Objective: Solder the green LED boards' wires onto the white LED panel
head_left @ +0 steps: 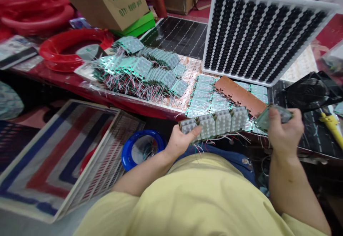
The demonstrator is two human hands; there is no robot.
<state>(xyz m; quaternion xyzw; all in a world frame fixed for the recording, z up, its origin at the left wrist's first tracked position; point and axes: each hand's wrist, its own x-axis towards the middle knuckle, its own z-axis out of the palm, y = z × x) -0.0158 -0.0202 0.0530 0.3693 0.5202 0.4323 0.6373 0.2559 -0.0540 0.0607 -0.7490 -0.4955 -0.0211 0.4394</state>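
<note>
On the cluttered red counter (80, 82), at its near edge, the left hand (180, 140) grips a row of wired LED boards (214, 121) flat for stacking, while the right hand (285, 130) clasps one tilted board (273, 116) beside it.

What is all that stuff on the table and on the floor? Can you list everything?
LED boards: a big pile, pale green with thin wires, middle of the table.
Board row: one row of several, pale green, in the left hand.
Single board: one, green, in the right hand.
Brown strip: one, with holes, lying on flat boards.
Tray: one, white frame with black rows, leaning at the back right.
Red hoops: several, back left.
Boxes: at least two, brown cardboard, at the back.
Blue ring: one, on the floor.
Striped panel: one, red, white and blue, floor left.
Yellow tool: one, right edge.
Left hand: holds the row.
Right hand: holds the single board.
</note>
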